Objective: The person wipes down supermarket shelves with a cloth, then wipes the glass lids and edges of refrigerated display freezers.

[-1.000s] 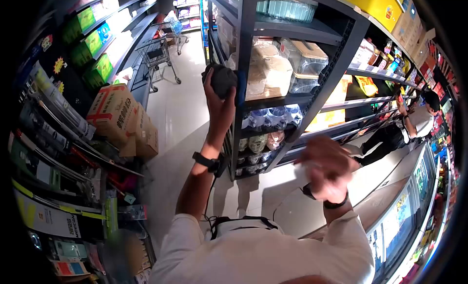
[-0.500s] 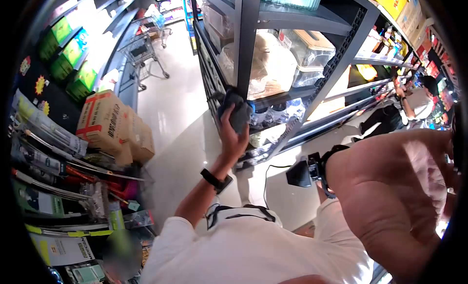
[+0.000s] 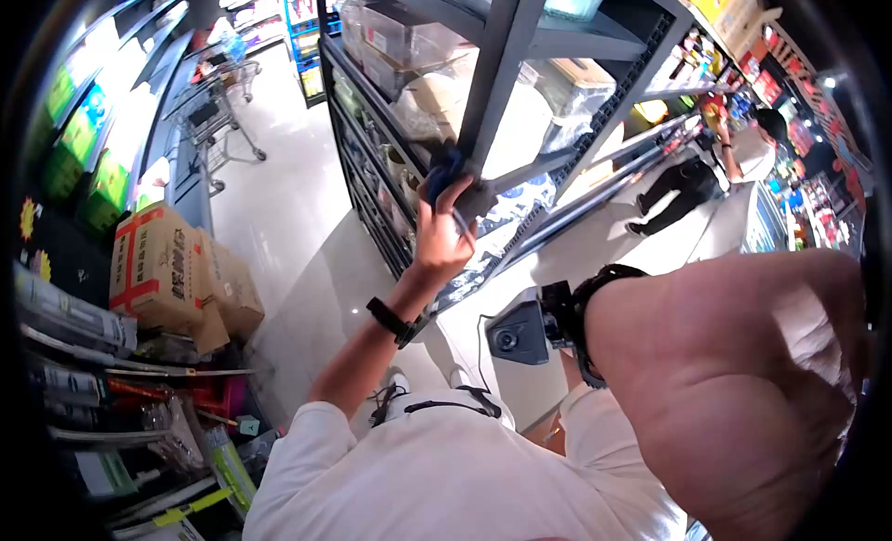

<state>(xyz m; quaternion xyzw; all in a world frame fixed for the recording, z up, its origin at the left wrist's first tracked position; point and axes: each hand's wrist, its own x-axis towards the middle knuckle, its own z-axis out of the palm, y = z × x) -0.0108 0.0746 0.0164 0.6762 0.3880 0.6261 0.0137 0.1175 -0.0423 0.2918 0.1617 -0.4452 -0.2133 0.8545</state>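
Note:
My left hand point(image 3: 445, 230) is closed round a dark grey and blue cloth-like bundle point(image 3: 452, 186), held up against the corner post of a dark metal shelf rack point(image 3: 502, 85). A black band circles the left wrist. Very near the camera at the right, my right hand point(image 3: 734, 374) looks large, with its palm side showing; its fingers are cut off or in shadow at the image edge. Strapped to the right wrist is a small black device point(image 3: 522, 332) with a lens, and a thin cable hangs beside it.
Cardboard boxes point(image 3: 156, 267) stand at the left beside shelves of packaged goods. Further up the aisle is a shopping cart point(image 3: 216, 123). Clear plastic containers point(image 3: 395, 44) fill the rack. At the right, a person in a dark cap point(image 3: 748, 155) stands by other shelves.
My left hand has moved lower with the bundle. My right hand has come up close to the camera. The view has turned, shifting the rack and boxes leftward.

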